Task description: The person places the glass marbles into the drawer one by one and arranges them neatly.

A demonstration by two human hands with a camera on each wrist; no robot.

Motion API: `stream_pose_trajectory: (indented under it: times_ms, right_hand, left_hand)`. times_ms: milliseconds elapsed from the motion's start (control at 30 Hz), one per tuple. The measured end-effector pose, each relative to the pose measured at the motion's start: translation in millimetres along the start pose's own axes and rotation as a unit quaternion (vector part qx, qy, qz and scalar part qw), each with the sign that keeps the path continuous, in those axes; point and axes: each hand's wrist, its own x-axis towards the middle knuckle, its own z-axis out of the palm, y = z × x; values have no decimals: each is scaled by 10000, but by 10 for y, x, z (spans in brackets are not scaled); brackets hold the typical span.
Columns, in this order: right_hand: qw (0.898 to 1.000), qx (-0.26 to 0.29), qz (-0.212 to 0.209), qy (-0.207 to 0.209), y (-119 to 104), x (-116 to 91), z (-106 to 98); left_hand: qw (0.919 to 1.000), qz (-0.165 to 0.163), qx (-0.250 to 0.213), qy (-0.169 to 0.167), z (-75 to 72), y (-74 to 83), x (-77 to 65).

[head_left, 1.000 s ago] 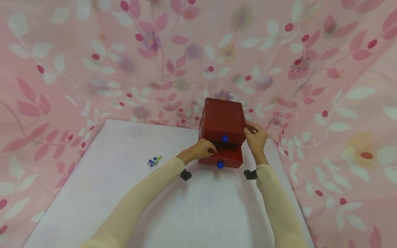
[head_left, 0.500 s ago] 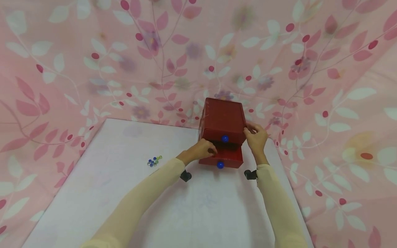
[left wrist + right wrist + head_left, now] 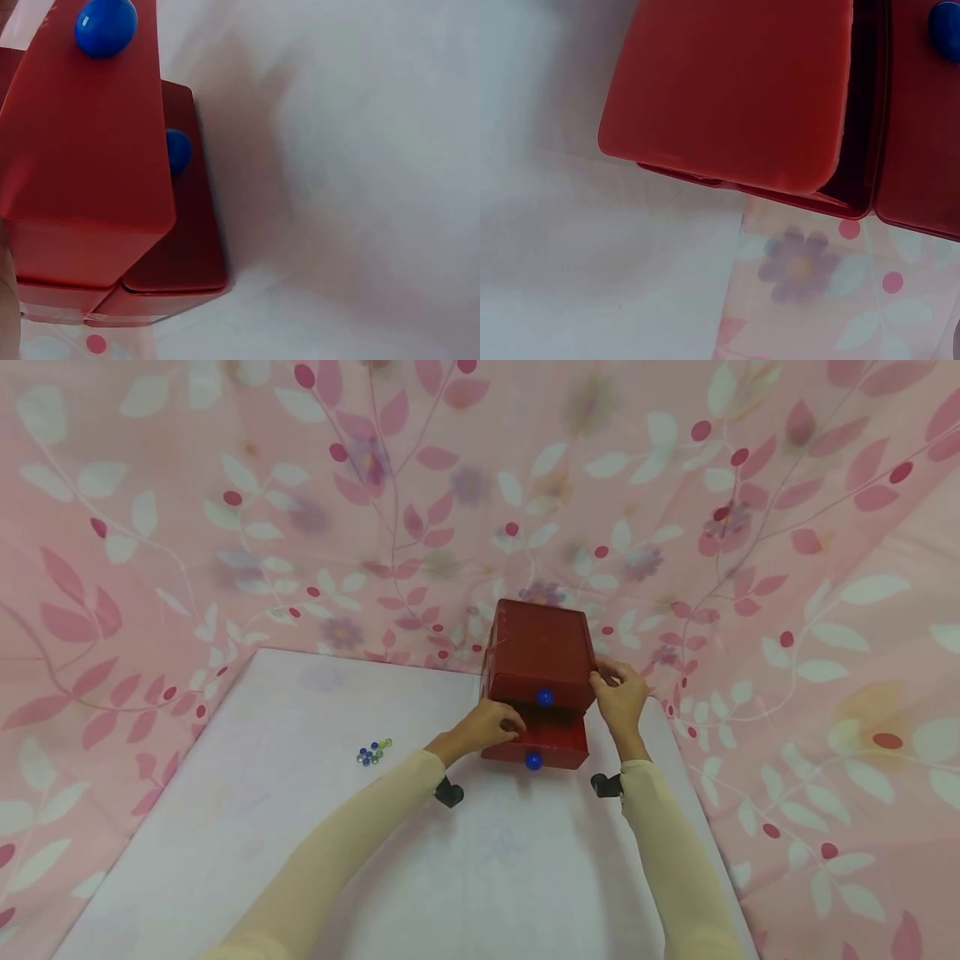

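A small red drawer cabinet (image 3: 542, 639) with blue knobs stands at the table's back. Its pulled-out drawer (image 3: 551, 755) sits under the closed top one; a lower blue knob (image 3: 178, 151) also shows in the left wrist view. Curled fingers of my left hand (image 3: 483, 725) hang over that drawer's left side. Whether they pinch anything is hidden. With thumb and fingertips, my right hand (image 3: 621, 695) holds the cabinet's right side near its top front corner. In the right wrist view the drawer front (image 3: 727, 90) juts out from the cabinet.
Several blue, green and clear marbles (image 3: 369, 752) lie clustered on the white table (image 3: 300, 793), left of the cabinet. Pink floral cloth (image 3: 420, 510) hangs close behind and on both sides. Black wrist mounts (image 3: 450, 792) stick out beneath both forearms.
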Motion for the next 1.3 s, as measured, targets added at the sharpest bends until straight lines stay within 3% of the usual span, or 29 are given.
stream_pose_trajectory:
  times_ms: [267,600,767,1133,1300]
  right_hand:
    - [10000,-6,-65,-27,7,-3,-3]
    - [9999,-32,-102,-5,-14,-30,-17]
    - [10000,-7,-38,-17,-18,-41,-10]
    - [10000,-93,-12,-20,18,-41,-18]
    - [9999,-87,57,2,12,-39,-6]
  left_hand:
    - [9959,-139,-702,553,-151,23,-80]
    - [9909,-282,-973,885,-381,-15,-288]
    - [9845,-353,-1335,1081,-455,-113,-412]
    - [9782,-590,-1437,1375,-571,-360,-659]
    - [9755,-876,-1359,1489,-650,-482,-902]
